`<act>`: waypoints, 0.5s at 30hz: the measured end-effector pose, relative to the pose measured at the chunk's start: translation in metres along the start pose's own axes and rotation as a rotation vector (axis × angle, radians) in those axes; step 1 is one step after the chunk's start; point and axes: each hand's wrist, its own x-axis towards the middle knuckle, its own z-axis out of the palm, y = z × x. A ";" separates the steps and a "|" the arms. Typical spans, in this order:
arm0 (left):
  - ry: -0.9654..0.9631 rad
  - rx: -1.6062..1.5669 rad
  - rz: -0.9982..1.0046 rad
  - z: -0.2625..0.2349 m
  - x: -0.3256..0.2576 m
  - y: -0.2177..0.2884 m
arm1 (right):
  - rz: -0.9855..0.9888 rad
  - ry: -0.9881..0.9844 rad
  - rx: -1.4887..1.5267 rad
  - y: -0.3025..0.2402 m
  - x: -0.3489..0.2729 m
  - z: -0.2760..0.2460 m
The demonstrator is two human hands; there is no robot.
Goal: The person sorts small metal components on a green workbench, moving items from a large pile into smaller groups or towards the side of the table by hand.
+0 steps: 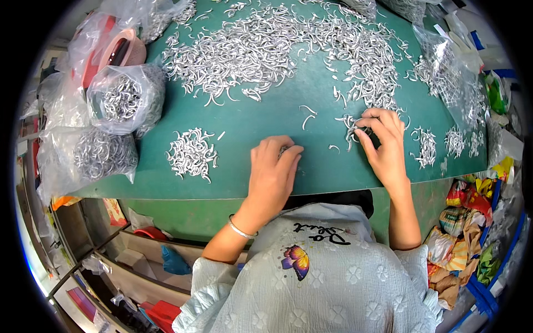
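Note:
My left hand [273, 169] is closed near the front of the green table, with a few small curved silver metal pieces [283, 149] showing between its fingers. Farther right, my right hand [384, 145] reaches over the table with thumb and fingers bent but apart. Its fingertips are at a small cluster of the same hook-like pieces [348, 131]. Two or three loose ones [308, 116] lie between the hands. A neat heap of curved pieces [192, 154] sits left of my left hand. Small piles [427, 147] lie to the right of my right hand.
A large spread of curved pieces [239, 58] covers the far side of the green table [233, 119]. Clear plastic bags of pieces [105, 152] stand along the left edge, beside a pink basket [131, 51]. Another bag [444, 61] lies at right. Colourful packages [461, 222] fill the lower right.

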 end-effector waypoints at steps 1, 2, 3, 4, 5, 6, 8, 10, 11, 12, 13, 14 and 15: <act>-0.009 -0.015 0.006 0.003 0.002 0.003 | 0.024 0.016 -0.085 0.002 -0.001 0.000; -0.022 -0.025 0.019 0.006 0.004 0.007 | 0.047 0.031 -0.170 0.005 -0.004 0.001; -0.035 -0.035 0.032 0.011 0.007 0.010 | 0.070 0.046 -0.254 0.007 -0.005 0.000; -0.046 -0.043 0.043 0.016 0.011 0.013 | 0.073 0.071 -0.215 0.007 -0.005 -0.001; -0.058 -0.033 0.055 0.021 0.014 0.016 | 0.075 0.096 -0.176 0.004 -0.003 -0.004; -0.053 -0.023 0.043 0.026 0.016 0.019 | 0.076 0.120 -0.137 0.002 -0.001 -0.005; -0.056 -0.002 0.028 0.038 0.021 0.023 | -0.028 0.041 -0.038 -0.010 0.004 0.003; -0.056 0.018 0.023 0.042 0.023 0.022 | -0.089 -0.002 -0.119 -0.017 0.012 0.017; -0.056 0.030 0.018 0.043 0.023 0.022 | -0.101 -0.004 -0.122 -0.015 0.011 0.019; -0.031 0.044 0.006 0.042 0.023 0.021 | -0.112 -0.005 -0.125 -0.014 0.009 0.022; -0.005 0.059 -0.011 0.041 0.022 0.019 | -0.126 -0.011 -0.127 -0.013 0.008 0.024; 0.021 0.074 -0.027 0.039 0.022 0.016 | -0.119 -0.044 -0.082 -0.014 0.005 0.020; 0.028 0.083 -0.045 0.038 0.022 0.014 | -0.111 -0.076 -0.037 -0.017 -0.001 0.012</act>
